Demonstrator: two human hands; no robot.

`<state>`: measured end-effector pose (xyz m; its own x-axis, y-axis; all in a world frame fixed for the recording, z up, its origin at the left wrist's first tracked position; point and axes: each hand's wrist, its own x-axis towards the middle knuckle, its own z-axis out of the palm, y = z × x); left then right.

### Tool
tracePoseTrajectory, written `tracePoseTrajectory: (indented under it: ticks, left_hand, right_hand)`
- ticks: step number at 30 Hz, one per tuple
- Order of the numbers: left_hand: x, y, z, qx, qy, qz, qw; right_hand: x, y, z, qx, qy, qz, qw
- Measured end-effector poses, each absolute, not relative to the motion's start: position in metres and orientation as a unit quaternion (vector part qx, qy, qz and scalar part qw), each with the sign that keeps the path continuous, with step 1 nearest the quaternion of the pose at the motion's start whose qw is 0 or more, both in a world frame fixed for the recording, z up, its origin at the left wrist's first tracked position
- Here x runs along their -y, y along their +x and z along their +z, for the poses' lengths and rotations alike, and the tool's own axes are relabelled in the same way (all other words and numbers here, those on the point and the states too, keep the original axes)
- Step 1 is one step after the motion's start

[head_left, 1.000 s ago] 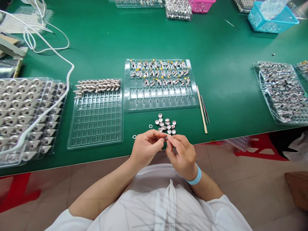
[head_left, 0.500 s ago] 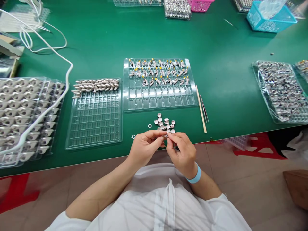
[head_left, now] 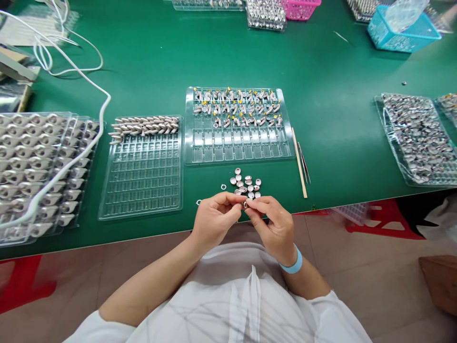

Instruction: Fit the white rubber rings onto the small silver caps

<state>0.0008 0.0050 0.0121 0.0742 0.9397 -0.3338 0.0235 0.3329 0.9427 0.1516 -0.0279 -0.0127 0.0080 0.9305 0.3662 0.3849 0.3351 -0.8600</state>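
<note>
Near the table's front edge, my left hand [head_left: 218, 216] pinches a small metal part [head_left: 244, 204] between thumb and fingers. My right hand [head_left: 273, 224] meets it from the other side, thumb and forefinger closed at the same part; fingers hide most of it. Just beyond my fingertips lies a loose pile of small round metal caps [head_left: 238, 184]. Two thin white rings, one of them a notched ring [head_left: 223, 186], lie left of the pile. Behind it sits a clear tray [head_left: 243, 145] with rows of small metal pieces bearing yellow tabs [head_left: 233, 108].
A second clear tray [head_left: 141, 190] holds curved metal pieces [head_left: 144, 127]. Larger trays of metal parts [head_left: 30, 166] stand at far left under a white cable [head_left: 102, 119]. A wooden stick [head_left: 300, 164] and tweezers [head_left: 304, 163] lie right. Another full tray [head_left: 416, 138] and a blue basket [head_left: 402, 35] are beyond.
My right hand's fingers have shifted slightly and turned at the small part, its wrist moving a little to the right. My left hand keeps its pinch. The whole view has shifted slightly.
</note>
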Motion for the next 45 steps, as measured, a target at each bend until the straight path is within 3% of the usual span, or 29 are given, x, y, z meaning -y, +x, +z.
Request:
tracePoseTrajectory:
  ticks: [15, 26, 37, 45]
  left_hand:
    - [0.008, 0.004, -0.001, -0.541, 0.522, 0.401, 0.524]
    - [0.005, 0.005, 0.007, -0.528, 0.488, 0.403, 0.567]
    - [0.004, -0.001, -0.001, -0.518, 0.490, 0.380, 0.590]
    - [0.001, -0.005, -0.010, -0.484, 0.571, 0.442, 0.494]
  right_hand:
    - [0.028, 0.152, -0.014, 0.650, -0.535, 0.238, 0.484]
    - [0.029, 0.154, -0.018, 0.676, -0.530, 0.183, 0.478]
    - [0.027, 0.156, -0.013, 0.650, -0.540, 0.236, 0.479]
    - [0.029, 0.161, -0.009, 0.604, -0.519, 0.353, 0.491]
